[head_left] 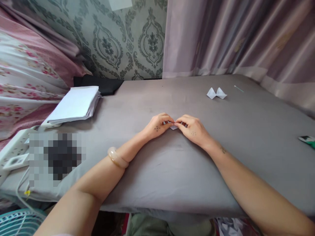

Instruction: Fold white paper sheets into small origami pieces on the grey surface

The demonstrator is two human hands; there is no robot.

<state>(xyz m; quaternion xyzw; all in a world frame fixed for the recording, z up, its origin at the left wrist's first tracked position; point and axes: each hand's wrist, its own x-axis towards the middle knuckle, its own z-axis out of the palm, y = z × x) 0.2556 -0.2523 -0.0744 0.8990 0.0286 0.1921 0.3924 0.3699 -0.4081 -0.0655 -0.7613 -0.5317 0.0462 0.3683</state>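
Observation:
Near the middle of the grey-covered table [157, 164], my left hand [158, 125] and my right hand [193, 128] meet over a small piece of white folded paper [174, 127]. Thumb and fingers of each hand are pinched on its upper edge, with the fingertips almost touching. Most of the paper is hidden behind the fingers; only a pointed lower part shows. A pale bangle [117, 158] circles my left forearm. Farther back on the right stands a white folded paper shape [216, 93] with two peaks, apart from both hands.
A stack of white paper [75, 103] lies at the left, before a black folded item [103, 84]. White power strips [14, 147] line the left edge, near a blurred-out dark patch. A cotton swab [238, 88] and a green packet [307, 141] lie right. A fan [21, 223] stands lower left.

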